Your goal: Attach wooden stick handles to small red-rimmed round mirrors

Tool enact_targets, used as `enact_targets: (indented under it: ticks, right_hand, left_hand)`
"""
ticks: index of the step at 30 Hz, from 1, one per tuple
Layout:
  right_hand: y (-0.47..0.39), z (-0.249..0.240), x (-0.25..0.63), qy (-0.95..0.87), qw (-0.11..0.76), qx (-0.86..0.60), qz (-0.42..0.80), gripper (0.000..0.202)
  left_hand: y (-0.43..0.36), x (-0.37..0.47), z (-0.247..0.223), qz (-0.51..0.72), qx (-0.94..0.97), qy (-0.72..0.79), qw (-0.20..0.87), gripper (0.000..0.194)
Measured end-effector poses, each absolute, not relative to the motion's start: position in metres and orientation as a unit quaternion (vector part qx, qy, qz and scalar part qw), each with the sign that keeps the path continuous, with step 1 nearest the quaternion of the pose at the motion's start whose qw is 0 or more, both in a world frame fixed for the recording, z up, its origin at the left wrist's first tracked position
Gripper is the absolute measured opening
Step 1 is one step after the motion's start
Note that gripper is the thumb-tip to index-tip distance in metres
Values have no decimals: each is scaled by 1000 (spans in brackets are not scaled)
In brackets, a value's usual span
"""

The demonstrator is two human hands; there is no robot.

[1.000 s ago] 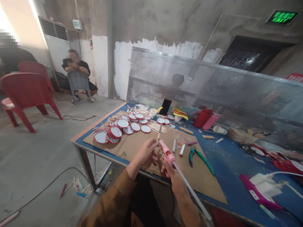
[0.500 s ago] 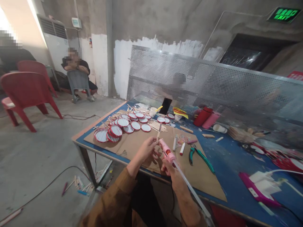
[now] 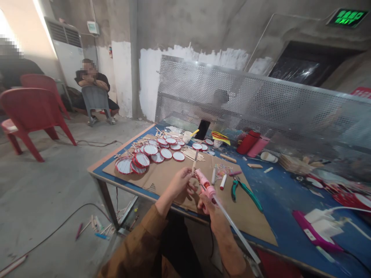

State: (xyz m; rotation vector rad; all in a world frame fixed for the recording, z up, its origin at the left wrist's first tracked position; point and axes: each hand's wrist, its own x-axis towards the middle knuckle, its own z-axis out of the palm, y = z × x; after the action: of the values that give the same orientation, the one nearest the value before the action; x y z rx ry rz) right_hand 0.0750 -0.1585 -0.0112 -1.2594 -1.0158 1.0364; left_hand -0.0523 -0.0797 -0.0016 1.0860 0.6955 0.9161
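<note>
Several red-rimmed discs [image 3: 125, 166] lie piled at the far left of your cardboard sheet [image 3: 243, 224], well apart from your hands. Next comes your left hand [image 3: 179, 186], its thumb and fingertips pinched together on a thin stick [image 3: 196, 157] that points up and away from you over the sheet. The pink glue gun [image 3: 203, 179] is just right of it, nozzle close to your left fingertips; whether it touches the stick, I can't tell. Your right hand [image 3: 211, 209] is wrapped around its grip, with a clear glue rod [image 3: 236, 231] sticking out behind. You'd do well to steady the stick, pinch it lower than the spot meant for glue, and squeeze gently for a small, even bead; I'd judge your left fingers too near a tip that may be hot. The green-handled pliers [image 3: 251, 197] lie farther right, clear of the gun. As for writing, the red sign [image 3: 362, 92] at the right edge is cut off and unreadable; the green sign [image 3: 347, 18] above says "EXIT" under blurred characters. No brand is legible.
</note>
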Motion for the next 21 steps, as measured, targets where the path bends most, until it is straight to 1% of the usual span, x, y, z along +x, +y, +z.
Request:
enact_targets:
  ticks: [5,13,21]
  right_hand:
    - [-156,-16,75,-428,576,-535,446,39]
    - [-157,-12,73,-428,576,-537,443,40]
    - [-159,-9,73,-443,573,-532,438,39]
  left_hand:
    - [-80,-53,-3,412,485,310,706,34]
    - [-79,-51,-4,424,484,311,699,28]
    - [-77,-51,-6,428,487,303,698,33]
